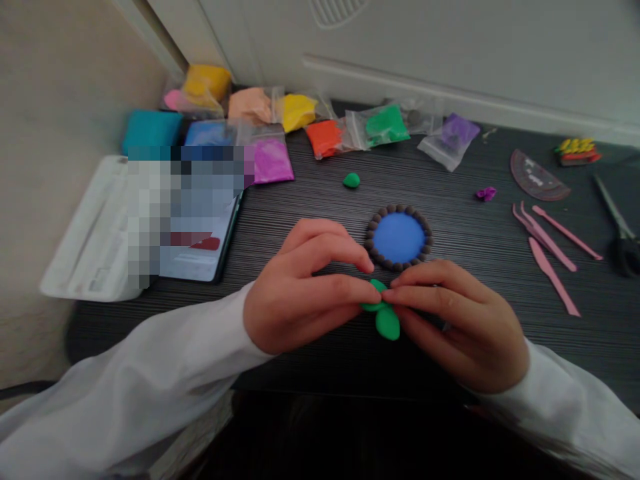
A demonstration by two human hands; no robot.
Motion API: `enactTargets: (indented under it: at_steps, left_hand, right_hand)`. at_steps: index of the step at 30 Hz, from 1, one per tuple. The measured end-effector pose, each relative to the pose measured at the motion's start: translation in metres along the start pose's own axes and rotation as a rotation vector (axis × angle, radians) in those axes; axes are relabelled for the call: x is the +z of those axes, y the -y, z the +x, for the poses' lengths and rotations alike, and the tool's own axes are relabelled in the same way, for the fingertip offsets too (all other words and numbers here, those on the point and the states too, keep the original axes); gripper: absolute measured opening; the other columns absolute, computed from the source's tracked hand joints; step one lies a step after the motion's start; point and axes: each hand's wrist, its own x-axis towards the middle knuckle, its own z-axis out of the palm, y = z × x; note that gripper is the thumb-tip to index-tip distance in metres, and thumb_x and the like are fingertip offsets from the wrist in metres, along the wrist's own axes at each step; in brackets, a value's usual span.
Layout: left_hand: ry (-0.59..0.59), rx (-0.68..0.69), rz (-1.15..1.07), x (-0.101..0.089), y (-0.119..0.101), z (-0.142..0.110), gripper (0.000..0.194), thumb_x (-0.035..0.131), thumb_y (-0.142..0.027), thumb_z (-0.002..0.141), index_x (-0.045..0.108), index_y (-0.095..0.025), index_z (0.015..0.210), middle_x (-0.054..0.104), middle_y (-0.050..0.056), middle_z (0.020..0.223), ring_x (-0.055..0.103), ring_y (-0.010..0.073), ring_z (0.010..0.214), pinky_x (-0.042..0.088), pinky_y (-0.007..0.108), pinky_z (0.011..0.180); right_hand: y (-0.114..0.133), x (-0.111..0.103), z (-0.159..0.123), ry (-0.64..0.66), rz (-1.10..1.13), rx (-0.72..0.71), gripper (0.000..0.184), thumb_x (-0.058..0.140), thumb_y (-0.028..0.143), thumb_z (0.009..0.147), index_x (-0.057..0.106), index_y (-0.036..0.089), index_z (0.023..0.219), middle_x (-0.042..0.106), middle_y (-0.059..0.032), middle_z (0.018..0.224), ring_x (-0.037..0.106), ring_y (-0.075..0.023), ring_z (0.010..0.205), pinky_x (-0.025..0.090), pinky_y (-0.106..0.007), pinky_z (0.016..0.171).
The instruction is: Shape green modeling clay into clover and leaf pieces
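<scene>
My left hand and my right hand meet over the near edge of the dark table. Both pinch a small green clay piece made of leaf-like lobes, with fingertips closed on it from either side. Just beyond my fingers lies a blue clay disc ringed with several small brown balls. A loose green clay lump sits farther back. White sleeves cover both forearms.
Several bags of coloured clay line the back of the table. A tablet on a white case lies at left. Pink modelling tools, a protractor, scissors and a purple clay scrap lie at right.
</scene>
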Motion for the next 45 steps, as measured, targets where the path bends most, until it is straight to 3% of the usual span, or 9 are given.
enactTargets:
  at_steps: [8, 14, 18, 21, 24, 28, 33, 40, 45]
  left_hand:
    - [-0.048, -0.047, -0.087, 0.004, 0.001, 0.003, 0.025, 0.062, -0.02, 0.065, 0.057, -0.023, 0.089, 0.061, 0.002, 0.088, 0.052, 0.0155, 0.087, 0.037, 0.032, 0.082]
    - [0.143, -0.162, -0.326, 0.005, 0.001, 0.006, 0.023, 0.061, -0.02, 0.066, 0.058, -0.02, 0.089, 0.063, 0.004, 0.09, 0.052, 0.0165, 0.092, 0.036, 0.034, 0.087]
    - [0.133, -0.471, -0.623, 0.005, 0.001, 0.005, 0.013, 0.061, -0.019, 0.066, 0.058, -0.017, 0.078, 0.062, 0.002, 0.081, 0.056, 0.014, 0.081, 0.042, 0.029, 0.077]
    - [0.012, -0.757, -0.867, 0.005, 0.005, 0.005, 0.012, 0.062, -0.019, 0.066, 0.055, -0.017, 0.076, 0.061, -0.002, 0.073, 0.057, 0.0085, 0.065, 0.044, 0.021, 0.062]
    - [-0.121, -0.887, -0.956, 0.007, 0.008, 0.007, 0.017, 0.063, -0.021, 0.063, 0.054, -0.017, 0.078, 0.06, -0.004, 0.066, 0.055, 0.0066, 0.058, 0.043, 0.02, 0.058]
    - [-0.15, -0.932, -0.954, 0.009, 0.009, 0.01, 0.017, 0.062, -0.022, 0.063, 0.057, -0.017, 0.079, 0.061, -0.003, 0.066, 0.056, 0.0075, 0.058, 0.044, 0.023, 0.06]
    - [-0.109, -0.946, -0.98, 0.009, 0.01, 0.01, 0.015, 0.061, -0.02, 0.064, 0.058, -0.016, 0.078, 0.061, -0.003, 0.065, 0.055, 0.0068, 0.058, 0.042, 0.021, 0.058]
    - [-0.012, -0.979, -0.937, 0.008, 0.01, 0.009, 0.016, 0.062, -0.021, 0.064, 0.056, -0.015, 0.077, 0.06, -0.002, 0.066, 0.054, 0.0064, 0.058, 0.041, 0.019, 0.056]
    - [0.029, -0.957, -0.912, 0.01, 0.009, 0.008, 0.015, 0.061, -0.021, 0.066, 0.054, -0.015, 0.077, 0.06, -0.001, 0.07, 0.055, 0.0076, 0.062, 0.043, 0.02, 0.06]
  right_hand:
    - [-0.002, 0.001, -0.003, -0.024, -0.006, -0.016, 0.027, 0.057, 0.011, 0.07, 0.056, 0.021, 0.095, 0.06, -0.003, 0.087, 0.055, -0.0125, 0.078, 0.047, -0.026, 0.068]
    - [-0.002, 0.002, -0.002, -0.006, 0.032, 0.004, 0.024, 0.057, 0.011, 0.07, 0.056, 0.02, 0.092, 0.06, -0.0029, 0.086, 0.056, -0.0127, 0.079, 0.047, -0.026, 0.07]
    - [-0.002, 0.004, -0.001, -0.013, 0.0, 0.065, 0.022, 0.056, 0.017, 0.071, 0.055, 0.02, 0.093, 0.06, -0.0037, 0.086, 0.056, -0.0141, 0.079, 0.046, -0.027, 0.07]
    - [-0.006, 0.01, -0.002, -0.005, -0.113, 0.12, 0.028, 0.054, 0.022, 0.073, 0.053, 0.019, 0.101, 0.059, -0.0062, 0.092, 0.055, -0.0162, 0.082, 0.046, -0.03, 0.07]
    - [-0.011, 0.016, -0.003, 0.069, -0.273, 0.096, 0.029, 0.052, 0.026, 0.075, 0.055, 0.018, 0.102, 0.058, -0.008, 0.097, 0.053, -0.0193, 0.085, 0.042, -0.035, 0.073]
    - [-0.012, 0.022, -0.003, 0.17, -0.417, 0.051, 0.03, 0.051, 0.033, 0.075, 0.057, 0.019, 0.101, 0.059, -0.0076, 0.097, 0.05, -0.0217, 0.083, 0.036, -0.038, 0.071]
    - [-0.012, 0.024, -0.003, 0.191, -0.399, 0.064, 0.024, 0.05, 0.032, 0.076, 0.059, 0.02, 0.094, 0.059, -0.0066, 0.097, 0.048, -0.0212, 0.085, 0.033, -0.037, 0.071]
    - [-0.006, 0.016, -0.002, 0.091, -0.178, 0.131, 0.009, 0.052, 0.022, 0.075, 0.056, 0.018, 0.083, 0.062, -0.0027, 0.079, 0.052, -0.0157, 0.074, 0.038, -0.031, 0.069]
    - [-0.003, 0.012, -0.002, 0.022, -0.113, 0.191, 0.012, 0.052, 0.019, 0.074, 0.055, 0.019, 0.086, 0.06, -0.0016, 0.074, 0.053, -0.0125, 0.069, 0.041, -0.025, 0.063]
